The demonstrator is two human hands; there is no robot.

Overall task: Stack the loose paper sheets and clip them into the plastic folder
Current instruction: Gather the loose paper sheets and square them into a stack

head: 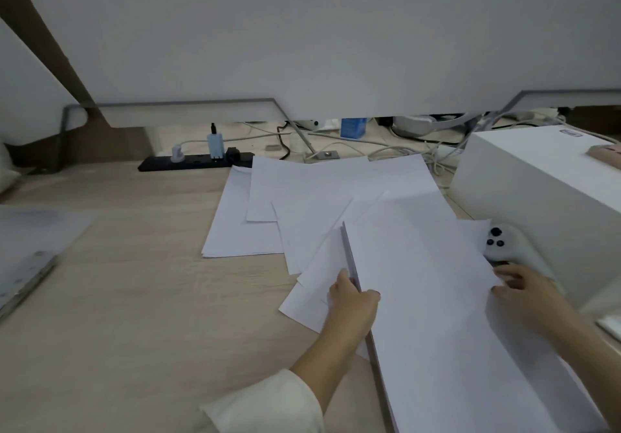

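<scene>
A gathered stack of white sheets [437, 315] is lifted off the desk at the lower right. My left hand [353, 305] grips its left edge, thumb on top. My right hand [524, 291] holds the stack's right edge, fingers curled at the paper's side. More loose white sheets [302, 204] lie fanned and overlapping on the wooden desk [134, 298] behind and left of the stack. The clear plastic folder [37, 231] lies open at the far left, its metal clip bar [27, 278] along its near edge.
A white box [537, 180] stands at the right, with a white phone [507, 244] lying beside it close to my right hand. A black power strip [191, 162] with plugs and tangled cables runs along the desk's back, under a large white panel.
</scene>
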